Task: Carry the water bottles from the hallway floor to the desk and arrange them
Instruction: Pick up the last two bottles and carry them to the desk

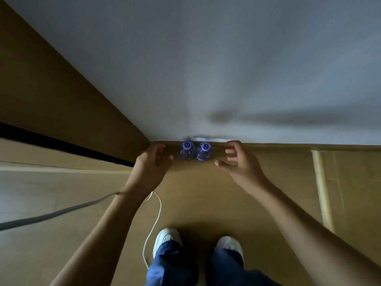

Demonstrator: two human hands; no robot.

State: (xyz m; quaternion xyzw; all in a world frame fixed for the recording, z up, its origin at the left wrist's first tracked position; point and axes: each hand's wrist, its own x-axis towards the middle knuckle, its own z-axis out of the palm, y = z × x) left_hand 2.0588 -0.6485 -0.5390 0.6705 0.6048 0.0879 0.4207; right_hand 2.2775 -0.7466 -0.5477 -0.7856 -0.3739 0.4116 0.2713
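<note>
Two water bottles stand upright on the tan floor [191, 195] at the centre of the frame, right against the foot of the white wall [206, 69] and touching each other: the left bottle [187, 151] and the right bottle [204, 152], both clear with purple caps on.

The left hand [150, 164] hovers just left of the pair, its fingers curled loosely and holding nothing. The right hand [240, 159] hovers just to their right, fingers and thumb spread in an open claw, also holding nothing. Neither hand touches a bottle yet.

The step in hand looks like the pick-up. It would go best with one bottle per hand, each hand wrapping the body below the shoulder rather than pinching the cap. Since the bottles touch, the outer sides are the free way in. A sideways knock could topple one into the other, so lifting straight up before drawing back from the wall seems wise.

The bottles appear capped. How much water they hold cannot be told from above, with blur over them. A thin white cable [153, 223] trails by the white shoes [168, 237] and might catch a foot when turning away.
</note>
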